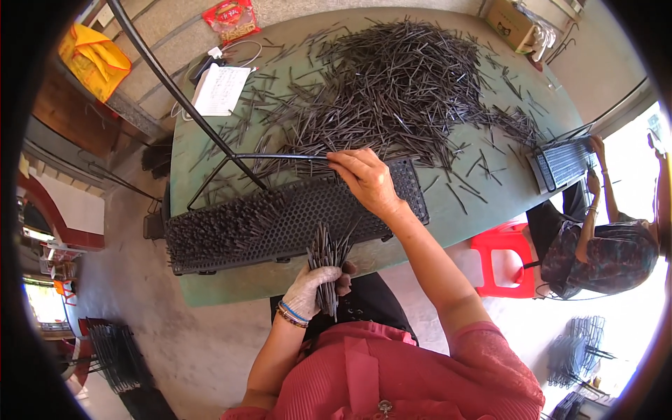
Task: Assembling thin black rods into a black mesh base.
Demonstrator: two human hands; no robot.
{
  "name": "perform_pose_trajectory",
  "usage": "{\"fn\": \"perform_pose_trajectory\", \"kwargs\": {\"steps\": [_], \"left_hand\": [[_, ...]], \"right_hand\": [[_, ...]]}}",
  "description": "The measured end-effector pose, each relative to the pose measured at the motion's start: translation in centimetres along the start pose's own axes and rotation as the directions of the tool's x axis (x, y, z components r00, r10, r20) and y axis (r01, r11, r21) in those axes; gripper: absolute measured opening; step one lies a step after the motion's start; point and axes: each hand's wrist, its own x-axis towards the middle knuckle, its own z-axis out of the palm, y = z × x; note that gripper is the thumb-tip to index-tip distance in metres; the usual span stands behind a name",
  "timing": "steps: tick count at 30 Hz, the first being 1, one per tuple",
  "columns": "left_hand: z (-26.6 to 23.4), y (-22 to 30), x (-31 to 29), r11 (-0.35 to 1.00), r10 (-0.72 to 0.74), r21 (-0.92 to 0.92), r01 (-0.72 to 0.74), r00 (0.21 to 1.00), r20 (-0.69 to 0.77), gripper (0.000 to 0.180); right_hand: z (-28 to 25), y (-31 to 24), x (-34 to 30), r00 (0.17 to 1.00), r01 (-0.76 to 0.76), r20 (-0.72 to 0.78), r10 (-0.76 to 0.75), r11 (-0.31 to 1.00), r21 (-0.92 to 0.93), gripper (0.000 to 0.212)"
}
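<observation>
Bundle of sticks (326, 262), upright, left hand (313, 288)

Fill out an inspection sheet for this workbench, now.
Surface: green table, worn.
Job's things: perforated black tray, left part filled with sticks; loose stick pile.
Clutter: notepad, red packet, cardboard box.
Grippers: left hand, gloved, grips a stick bundle; right hand pinches one stick at the tray's far edge.
Cables: white cord by the notepad.
Surroundings: co-worker with second tray; red stool.
</observation>
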Motion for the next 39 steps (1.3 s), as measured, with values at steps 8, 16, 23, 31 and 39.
{"fn": "perform_pose_trajectory", "kwargs": {"steps": [8, 16, 23, 31, 39], "left_hand": [[-0.6, 0.2, -0.1, 0.999, -0.019, -0.04, 0.02, 1.0, 0.005, 0.026], [-1.0, 1.1, 0.1, 0.986, -0.052, -0.156, 0.064, 0.996, 0.076, 0.026], [-1.2, 1.7, -0.4, 0.989, -0.077, -0.123, 0.08, 0.996, 0.034, 0.026], [-0.5, 1.0, -0.2, 0.991, -0.016, -0.132, 0.009, 0.998, -0.053, 0.026], [-0.4, 0.3, -0.2, 0.994, -0.014, -0.109, 0.005, 0.996, -0.089, 0.026]], "right_hand": [[1.1, -0.1, -0.2, 0.985, -0.111, -0.138, 0.103, 0.993, -0.051, 0.02], [0.4, -1.1, -0.4, 0.972, -0.221, -0.099, 0.211, 0.969, -0.111, 0.019], [1.6, -1.4, -0.7, 0.982, -0.171, -0.106, 0.156, 0.974, -0.146, 0.02], [1.9, -0.9, -0.2, 0.996, -0.076, -0.058, 0.074, 0.996, -0.037, 0.022], [1.0, 0.4, -0.6, 0.979, -0.147, -0.144, 0.145, 0.989, -0.003, 0.021]]}}
